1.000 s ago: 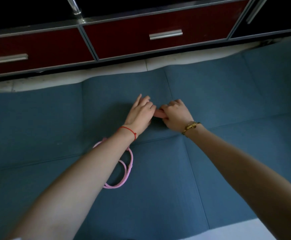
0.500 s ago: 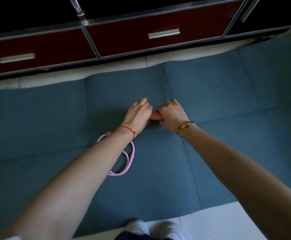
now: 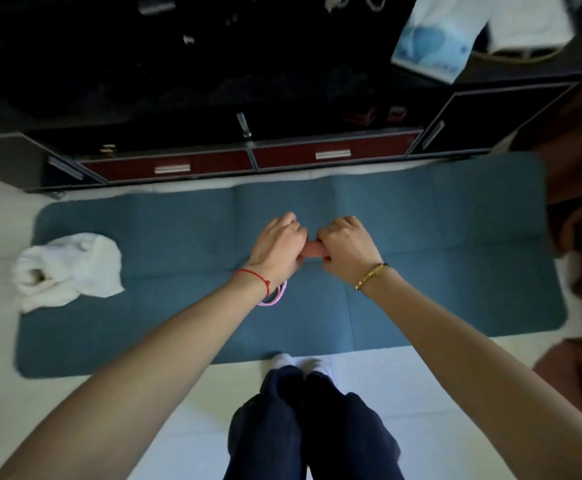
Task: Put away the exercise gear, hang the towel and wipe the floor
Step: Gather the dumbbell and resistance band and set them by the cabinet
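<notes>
A blue exercise mat (image 3: 421, 237) lies flat on the pale floor in front of a low cabinet. Above its middle, my left hand (image 3: 277, 245) and my right hand (image 3: 346, 249) both grip a short pink handle (image 3: 314, 251), most of it hidden in my fists. A thin pink cord (image 3: 275, 296) hangs below my left wrist, mostly hidden behind it. A crumpled white towel (image 3: 69, 270) lies on the mat's left end, partly on the floor.
A black cabinet with two red drawers (image 3: 334, 154) runs along the mat's far edge. A white and blue bag (image 3: 438, 39) sits on top at the right. Brown furniture (image 3: 580, 202) stands at the right. My legs and white socks (image 3: 300, 363) are at the mat's near edge.
The view has pulled back and up, showing the whole mat and the towel. My hands have lifted the pink handle off the mat, and the cord has come up under my left wrist.
</notes>
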{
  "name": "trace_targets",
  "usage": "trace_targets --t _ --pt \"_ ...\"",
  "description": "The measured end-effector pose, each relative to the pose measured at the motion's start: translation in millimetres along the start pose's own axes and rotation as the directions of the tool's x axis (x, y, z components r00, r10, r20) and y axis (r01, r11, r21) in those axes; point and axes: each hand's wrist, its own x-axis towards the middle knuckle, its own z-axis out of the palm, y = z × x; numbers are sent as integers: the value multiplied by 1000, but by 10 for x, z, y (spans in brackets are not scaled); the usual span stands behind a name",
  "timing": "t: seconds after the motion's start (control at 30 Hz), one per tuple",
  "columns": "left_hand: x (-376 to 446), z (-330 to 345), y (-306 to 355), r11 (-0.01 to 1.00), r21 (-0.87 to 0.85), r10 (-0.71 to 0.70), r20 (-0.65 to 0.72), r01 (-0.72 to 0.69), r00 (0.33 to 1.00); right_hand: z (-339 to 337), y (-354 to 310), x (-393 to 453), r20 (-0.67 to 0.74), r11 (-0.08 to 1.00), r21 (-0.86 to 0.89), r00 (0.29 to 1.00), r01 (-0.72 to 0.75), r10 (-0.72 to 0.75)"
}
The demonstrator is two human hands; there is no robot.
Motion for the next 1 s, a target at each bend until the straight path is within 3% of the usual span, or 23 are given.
trace_targets --t 0.27,0.43,0.6,1.0 --pt "-1238 -2221 666 998 -24 -61 -27 60 998 -2241 -737 -1031 -65 998 21 996 65 -63" --pt "-1886 -3066 930 990 -97 -115 -78 107 990 -3137 -1082 -1523 -95 991 25 988 128 -125" --pt "-2409 -3497 1060 979 -163 -151 -181 122 972 -3600 -1390 -1791 -124 967 -86 960 241 -250" --pt "-3683 -3746 808 907 -253 -395 -226 337 891 -3915 -2474 -1914 -70 842 -180 847 508 -526"
